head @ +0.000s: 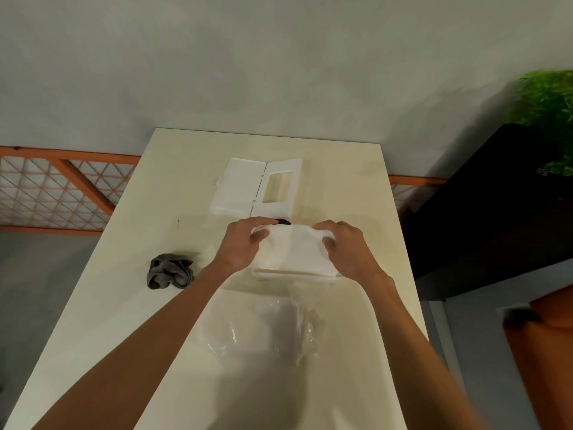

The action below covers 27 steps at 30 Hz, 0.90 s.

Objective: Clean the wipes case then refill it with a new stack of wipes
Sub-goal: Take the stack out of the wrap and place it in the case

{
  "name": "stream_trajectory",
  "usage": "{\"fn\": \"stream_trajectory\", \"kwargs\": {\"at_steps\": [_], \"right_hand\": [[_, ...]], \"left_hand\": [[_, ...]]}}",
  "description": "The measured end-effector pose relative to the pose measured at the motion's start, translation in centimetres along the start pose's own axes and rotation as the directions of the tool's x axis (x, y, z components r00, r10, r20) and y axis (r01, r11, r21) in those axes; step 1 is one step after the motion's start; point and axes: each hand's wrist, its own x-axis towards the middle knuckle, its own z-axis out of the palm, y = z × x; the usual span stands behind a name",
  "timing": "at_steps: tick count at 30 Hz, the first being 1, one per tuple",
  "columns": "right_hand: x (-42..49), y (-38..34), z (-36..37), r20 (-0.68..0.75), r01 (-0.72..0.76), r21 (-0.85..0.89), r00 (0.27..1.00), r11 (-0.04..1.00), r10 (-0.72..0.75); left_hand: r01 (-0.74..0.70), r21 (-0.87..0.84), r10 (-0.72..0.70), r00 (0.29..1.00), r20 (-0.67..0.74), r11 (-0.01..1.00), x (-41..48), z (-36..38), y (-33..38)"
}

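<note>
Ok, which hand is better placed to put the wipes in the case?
Probably left: left hand and right hand both grip the wipes, but the left sits before the windowless half of the case.

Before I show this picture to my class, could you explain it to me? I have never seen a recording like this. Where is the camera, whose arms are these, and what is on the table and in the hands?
There is no machine here. A person wears one wide-angle camera on the head, so you look down along their own two bare arms. The left hand and right hand each grip one end of a white stack of wipes over a pale table. Beyond the hands, the white wipes case lies opened flat. A crumpled grey cloth sits to the left, and a clear plastic wrapper lies nearer the person. A small dark thing behind the stack is mostly hidden.
</note>
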Motion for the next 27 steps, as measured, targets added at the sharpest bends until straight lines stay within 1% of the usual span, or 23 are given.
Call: {"fn": "stream_trajectory", "kwargs": {"at_steps": [5, 7, 9, 11, 12, 15, 19, 23, 25, 27], "right_hand": [[-0.1, -0.3, -0.1, 0.012, -0.010, -0.042, 1.000, 0.999, 0.011], [-0.1, -0.1, 0.0, 0.028, -0.008, -0.081, 1.000, 0.997, 0.010], [-0.1, 0.1, 0.3, 0.084, -0.009, -0.136, 0.996, 0.991, 0.021], [-0.1, 0.0, 0.6, 0.151, -0.020, -0.181, 0.987, 0.983, 0.048], [-0.1, 0.0, 0.7, 0.164, -0.026, -0.194, 0.985, 0.981, 0.059], [-0.2, -0.1, 1.1, 0.136, -0.034, -0.222, 0.988, 0.974, 0.066], [-0.5, -0.5, 1.7, 0.204, -0.002, -0.324, 0.976, 0.946, 0.072], [-0.2, -0.4, 1.4, 0.069, -0.022, -0.323, 0.997, 0.946, 0.046], [-0.1, -0.4, 1.5, 0.055, -0.006, -0.357, 0.998, 0.934, 0.027], [-0.2, -0.5, 1.8, 0.076, 0.018, -0.401, 0.997, 0.916, 0.014]], "left_hand": [[-0.030, 0.083, 0.015, 0.985, 0.175, 0.996, 0.5, 0.6, 0.5], [-0.042, 0.101, 0.020, 0.977, 0.213, 0.994, 0.8, 0.6, 1.0], [-0.088, 0.120, 0.055, 0.965, 0.256, 0.989, 1.1, 0.5, 0.9], [-0.137, 0.189, 0.074, 0.949, 0.307, 0.972, 1.5, 0.5, 0.5], [-0.140, 0.234, 0.059, 0.945, 0.323, 0.962, 1.7, 0.6, 0.2], [-0.110, 0.308, -0.006, 0.935, 0.355, 0.945, 2.3, 0.9, -0.6], [-0.130, 0.312, 0.000, 0.923, 0.385, 0.941, 2.6, 0.9, -1.0], [-0.106, 0.293, -0.011, 0.929, 0.371, 0.950, 3.0, 0.2, -1.3], [-0.095, 0.283, -0.011, 0.936, 0.353, 0.955, 3.0, 0.1, -1.5], [-0.102, 0.264, 0.010, 0.943, 0.331, 0.959, 3.0, 0.2, -1.6]]}}
